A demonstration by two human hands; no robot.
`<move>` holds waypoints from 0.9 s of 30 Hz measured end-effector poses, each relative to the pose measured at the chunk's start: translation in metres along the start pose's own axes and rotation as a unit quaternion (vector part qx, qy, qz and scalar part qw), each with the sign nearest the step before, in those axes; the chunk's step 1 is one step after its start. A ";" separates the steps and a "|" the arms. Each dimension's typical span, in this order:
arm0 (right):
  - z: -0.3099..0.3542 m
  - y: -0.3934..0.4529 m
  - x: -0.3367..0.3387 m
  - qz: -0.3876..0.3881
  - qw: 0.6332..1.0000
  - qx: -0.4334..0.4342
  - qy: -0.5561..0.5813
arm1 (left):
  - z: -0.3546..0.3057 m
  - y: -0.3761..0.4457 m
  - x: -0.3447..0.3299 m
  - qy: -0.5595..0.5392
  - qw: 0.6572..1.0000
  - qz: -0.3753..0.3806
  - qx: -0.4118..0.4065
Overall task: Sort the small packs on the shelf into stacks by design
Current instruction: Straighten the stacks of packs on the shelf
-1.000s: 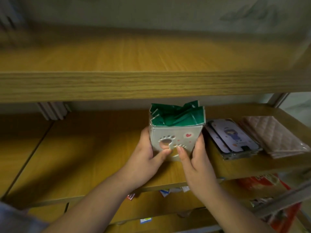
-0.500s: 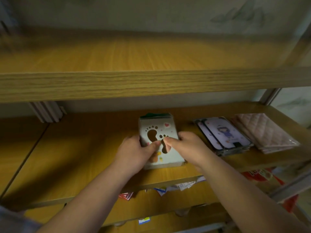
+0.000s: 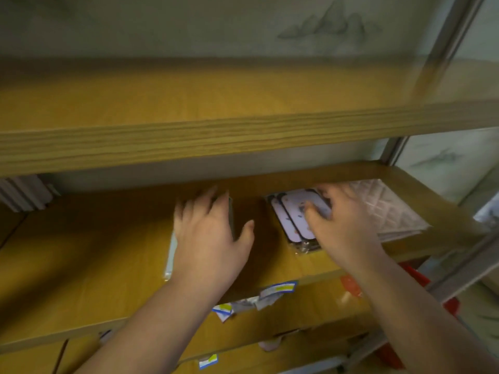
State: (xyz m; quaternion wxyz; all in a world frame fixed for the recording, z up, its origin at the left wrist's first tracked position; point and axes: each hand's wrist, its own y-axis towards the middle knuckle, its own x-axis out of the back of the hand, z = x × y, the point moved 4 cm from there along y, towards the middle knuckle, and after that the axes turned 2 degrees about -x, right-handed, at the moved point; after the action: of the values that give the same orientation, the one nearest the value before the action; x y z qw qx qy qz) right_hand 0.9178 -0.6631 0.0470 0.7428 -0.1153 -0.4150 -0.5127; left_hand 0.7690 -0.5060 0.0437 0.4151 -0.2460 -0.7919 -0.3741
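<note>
Wooden shelf (image 3: 81, 265). Left hand (image 3: 208, 236) flat, fingers straight, resting on pale stack (image 3: 170, 255). Right hand (image 3: 343, 225) curling onto lilac packs (image 3: 293, 217), just beside pink quilted stack (image 3: 391, 209); grasp unclear through blur. Advise: pinch whole pile, square edges, keep designs apart.

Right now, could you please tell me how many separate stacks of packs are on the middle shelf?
3: one under the left hand, the lilac stack under the right hand, the pink quilted stack far right. Others may be hidden.
</note>
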 end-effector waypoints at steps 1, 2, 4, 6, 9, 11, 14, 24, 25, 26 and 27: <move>-0.012 0.008 0.005 0.008 1.000 -0.017 -0.016 | -0.011 0.002 -0.001 -0.004 1.000 -0.006 -0.003; -0.022 0.016 0.008 0.020 0.999 -0.028 -0.024 | -0.022 0.004 -0.004 -0.028 1.000 0.001 0.001; -0.035 0.026 0.009 0.066 0.996 -0.042 -0.031 | -0.040 0.008 -0.018 -0.093 0.994 0.048 0.027; -0.040 0.032 0.003 0.131 0.990 -0.047 -0.019 | -0.056 0.010 -0.038 -0.145 0.979 0.123 0.077; -0.045 0.036 -0.011 0.191 0.981 -0.043 -0.003 | -0.075 0.011 -0.068 -0.257 0.937 0.181 0.153; -0.052 0.038 -0.016 0.200 0.979 -0.034 0.009 | -0.085 0.010 -0.084 -0.266 0.931 0.199 0.151; -0.063 0.041 -0.016 0.207 0.977 -0.044 0.030 | -0.097 0.010 -0.095 -0.244 0.935 0.216 0.139; -0.073 0.044 -0.023 0.278 0.949 -0.031 0.143 | -0.091 0.015 -0.104 -0.478 0.779 0.112 0.390; -0.074 0.042 -0.021 0.275 0.948 -0.039 0.157 | -0.088 0.015 -0.104 -0.486 0.765 0.110 0.408; -0.075 0.039 -0.021 0.278 0.944 -0.044 0.170 | -0.088 0.016 -0.103 -0.494 0.755 0.114 0.416; -0.076 0.037 -0.020 0.279 0.940 -0.050 0.190 | -0.089 0.016 -0.102 -0.502 0.749 0.118 0.416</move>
State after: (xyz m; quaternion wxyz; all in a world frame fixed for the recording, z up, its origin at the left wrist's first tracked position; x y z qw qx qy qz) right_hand 0.9847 -0.6782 -0.0064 0.9141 -0.1642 -0.1915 -0.3176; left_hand 0.8768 -0.5752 -0.0029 0.0596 -0.2925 -0.9282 0.2220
